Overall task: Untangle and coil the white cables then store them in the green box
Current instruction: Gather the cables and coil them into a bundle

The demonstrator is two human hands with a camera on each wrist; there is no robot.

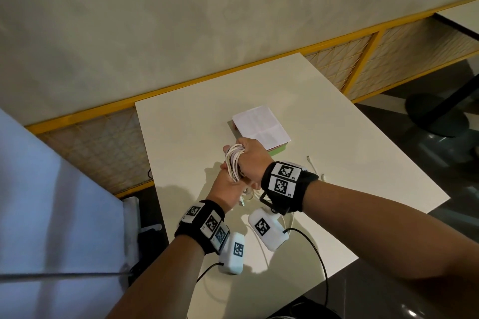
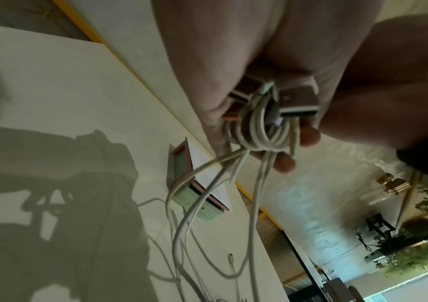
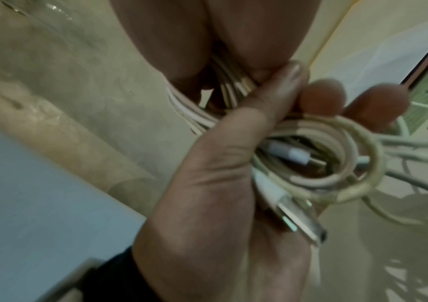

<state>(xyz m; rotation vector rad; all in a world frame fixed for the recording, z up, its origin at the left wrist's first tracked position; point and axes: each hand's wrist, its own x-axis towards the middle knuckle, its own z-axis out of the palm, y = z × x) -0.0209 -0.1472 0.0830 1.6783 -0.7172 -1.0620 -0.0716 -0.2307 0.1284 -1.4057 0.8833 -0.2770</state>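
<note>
Cables [image 1: 234, 163], white and thin, are bunched in loops between both hands above the table [image 1: 337, 116]. The right hand [image 1: 250, 158] has its fingers closed around the upper part of the bundle; the left hand [image 1: 228, 189] grips it from below, thumb [image 3: 267, 106] pressed across the loops and fingertips [image 3: 321, 96] curled in behind them. Just past those fingertips, several loose tails hang down toward the table, and plug ends [image 2: 295, 102] poke out at the palm side of the grip. Beyond the knuckles of the right hand sits the green box [image 1: 278, 150], with a sheet of paper [image 1: 260, 124] lying over its top.

These cords look light, soft and springy, likely to unwind the moment the pinch slackens. A sensible hold would be across all loops at once, near the crossing point, with the stiff plugs tucked inside so they don't snag. That paper probably needs shifting before anything goes in.
</note>
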